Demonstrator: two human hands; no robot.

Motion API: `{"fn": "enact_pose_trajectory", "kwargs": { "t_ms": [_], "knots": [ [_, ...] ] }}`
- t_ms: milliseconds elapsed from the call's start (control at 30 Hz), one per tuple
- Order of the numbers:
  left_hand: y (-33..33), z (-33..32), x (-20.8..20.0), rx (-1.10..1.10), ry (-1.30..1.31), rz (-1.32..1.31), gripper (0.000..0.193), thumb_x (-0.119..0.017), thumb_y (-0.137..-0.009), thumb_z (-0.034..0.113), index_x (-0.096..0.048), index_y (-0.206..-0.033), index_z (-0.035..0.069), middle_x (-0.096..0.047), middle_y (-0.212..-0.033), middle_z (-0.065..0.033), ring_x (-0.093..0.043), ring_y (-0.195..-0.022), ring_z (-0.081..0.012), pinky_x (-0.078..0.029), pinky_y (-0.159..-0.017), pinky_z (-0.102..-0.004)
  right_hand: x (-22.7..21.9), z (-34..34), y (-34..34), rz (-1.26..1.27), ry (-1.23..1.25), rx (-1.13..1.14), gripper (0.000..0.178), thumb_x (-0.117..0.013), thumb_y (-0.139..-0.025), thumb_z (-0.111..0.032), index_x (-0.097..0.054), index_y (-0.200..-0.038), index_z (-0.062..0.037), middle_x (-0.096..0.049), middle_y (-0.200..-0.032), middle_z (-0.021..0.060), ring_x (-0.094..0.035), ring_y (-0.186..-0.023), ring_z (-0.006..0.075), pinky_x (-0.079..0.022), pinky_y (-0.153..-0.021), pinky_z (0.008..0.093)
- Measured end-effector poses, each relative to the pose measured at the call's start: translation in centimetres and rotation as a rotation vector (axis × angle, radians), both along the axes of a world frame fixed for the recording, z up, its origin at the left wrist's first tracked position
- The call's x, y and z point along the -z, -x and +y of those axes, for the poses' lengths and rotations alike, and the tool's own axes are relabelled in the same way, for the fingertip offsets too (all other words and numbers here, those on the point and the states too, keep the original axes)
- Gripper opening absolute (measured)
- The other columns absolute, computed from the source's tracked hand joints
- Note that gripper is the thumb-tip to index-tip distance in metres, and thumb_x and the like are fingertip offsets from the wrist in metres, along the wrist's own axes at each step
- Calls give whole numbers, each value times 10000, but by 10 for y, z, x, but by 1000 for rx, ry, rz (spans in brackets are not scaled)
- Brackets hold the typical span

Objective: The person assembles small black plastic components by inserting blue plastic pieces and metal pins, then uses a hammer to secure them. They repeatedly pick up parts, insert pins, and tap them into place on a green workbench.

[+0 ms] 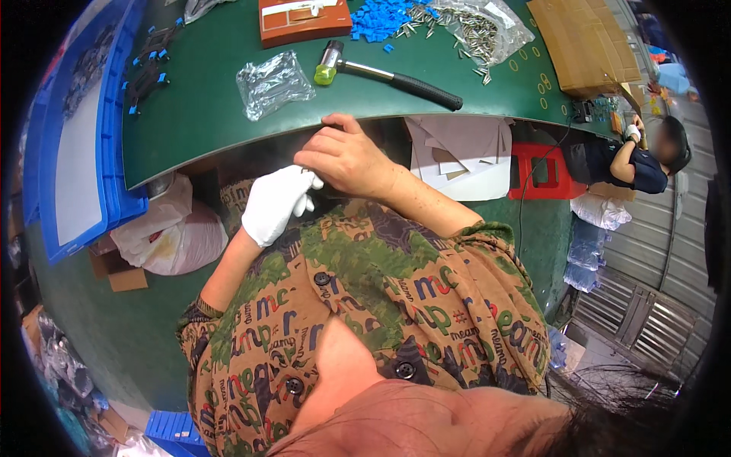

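Note:
My left hand (278,204), in a white glove, meets my bare right hand (349,161) in front of my body, just below the near edge of the green table (205,137). The gloved fingers are curled together against the fingertips of the right hand. My right hand is closed too, its fingers bent toward the glove; whatever sits between the fingertips is hidden or too small to name. Beyond the hands lie a crumpled clear plastic bag (274,85) and a mallet (388,76) with a black and yellow-green head.
Blue plastic pieces (377,19) and metal pins (476,34) are heaped at the far side, beside an orange-red box (304,23). A cardboard box (586,46) stands far right. A blue bin (99,137) flanks the left, a red stool (544,171) the right. Another person (636,160) works farther right.

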State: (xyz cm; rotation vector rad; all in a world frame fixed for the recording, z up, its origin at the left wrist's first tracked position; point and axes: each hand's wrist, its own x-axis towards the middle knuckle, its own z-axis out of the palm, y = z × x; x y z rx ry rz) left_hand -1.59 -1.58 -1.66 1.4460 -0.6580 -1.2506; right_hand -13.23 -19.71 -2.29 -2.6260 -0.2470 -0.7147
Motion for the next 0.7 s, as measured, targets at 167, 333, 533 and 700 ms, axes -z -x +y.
{"fn": "enact_pose_trajectory", "kwargs": {
  "t_ms": [167, 333, 533, 700],
  "knots": [
    [2, 1, 0, -7, -18, -7, 274, -595, -1043, 235, -736, -1004, 3, -591, -639, -7, -569, -604, -71, -484, -620, -257, -27, -25, 5, -66, 44, 22, 216, -740, -836, -155, -698, -1048, -153, -659, -910, -28, -653, -883, 182, -454, -1006, 438],
    [1, -4, 4, 4, 27, 57, 282, -595, -1050, 240, -738, -995, 3, -579, -625, -6, -583, -614, -74, -496, -638, -258, -63, -125, 3, 65, 27, 519, 110, -678, -937, -212, -746, -984, -139, -724, -911, 56, -691, -876, 268, -469, -787, 430],
    [0, -5, 1, 35, 22, -19, 268, -602, -1042, 225, -742, -989, 3, -589, -628, -16, -587, -615, -75, -489, -629, -255, -71, -164, -17, 554, 168, 740, 492, -567, -994, -527, -771, -912, -87, -744, -897, 146, -708, -872, 380, -553, -789, 495],
    [-1, -6, -1, 50, 8, -43, 266, -605, -1041, 229, -743, -989, 7, -610, -639, -21, -589, -610, -73, -486, -623, -252, -61, -176, -37, 750, 159, 721, 553, -540, -982, -594, -776, -950, -96, -748, -946, 180, -711, -929, 393, -554, -833, 497]
  ]
}}
